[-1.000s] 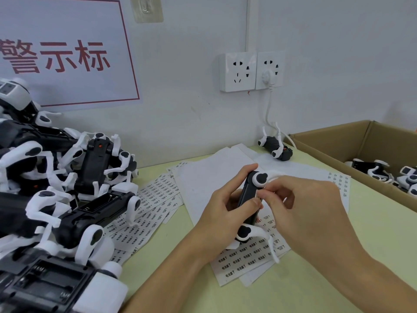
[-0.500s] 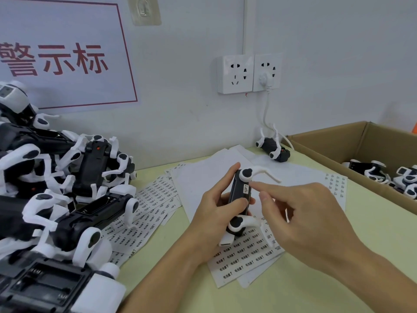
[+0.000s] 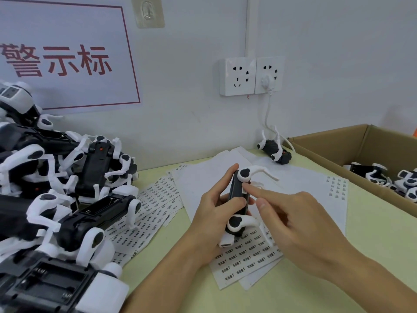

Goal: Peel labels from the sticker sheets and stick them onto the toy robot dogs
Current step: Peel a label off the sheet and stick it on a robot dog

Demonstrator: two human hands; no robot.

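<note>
Crowding the table's left [image 3: 372, 256]: piled toy robot dogs [image 3: 67, 199].

- Wall sign [image 3: 65, 57], white with a dark red border: large red characters "警示标", cut off at the left edge.
- Sticker sheet [image 3: 246, 258] under the hands: rows of small black labels, each apparently "电池盖↑", barely legible.
- Sticker sheets [image 3: 155, 199] fanned out beside the pile of toy robot dogs: same small print in rows, too small to read.
- Sheet at the right [image 3: 336, 188]: a few columns of tiny labels, illegible.
- Small label on the held toy robot dog [image 3: 239, 195]: print unreadable.
</note>
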